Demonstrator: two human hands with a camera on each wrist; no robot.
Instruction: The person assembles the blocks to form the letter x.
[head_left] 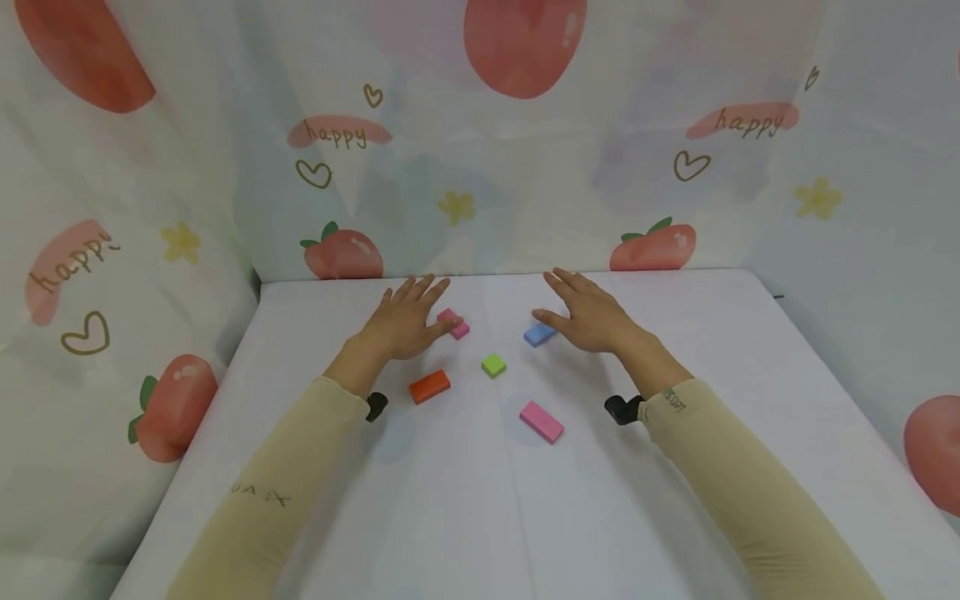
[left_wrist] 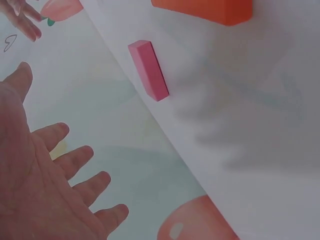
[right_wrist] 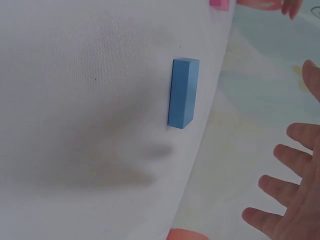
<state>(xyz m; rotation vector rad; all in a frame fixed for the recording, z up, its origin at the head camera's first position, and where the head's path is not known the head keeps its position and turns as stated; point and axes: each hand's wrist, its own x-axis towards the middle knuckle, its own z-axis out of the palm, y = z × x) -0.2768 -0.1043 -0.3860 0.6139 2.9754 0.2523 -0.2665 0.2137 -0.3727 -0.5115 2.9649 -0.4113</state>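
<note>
Beige sleeves (head_left: 757, 492) fill the bottom of the frame. Above them, the left hand (head_left: 401, 321) is flat with fingers spread, holding nothing, its thumb just beside a small pink block (head_left: 453, 323). At center right, the right hand (head_left: 588, 317) is also spread, its thumb near a blue rectangular block (head_left: 538, 334). Both smooth blocks lie on the white cloth table (head_left: 450, 517).

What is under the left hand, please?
Under the thumb side of the left hand lies a small pink block on the white table. The palm hovers open. The hand covers the table below it.
</note>
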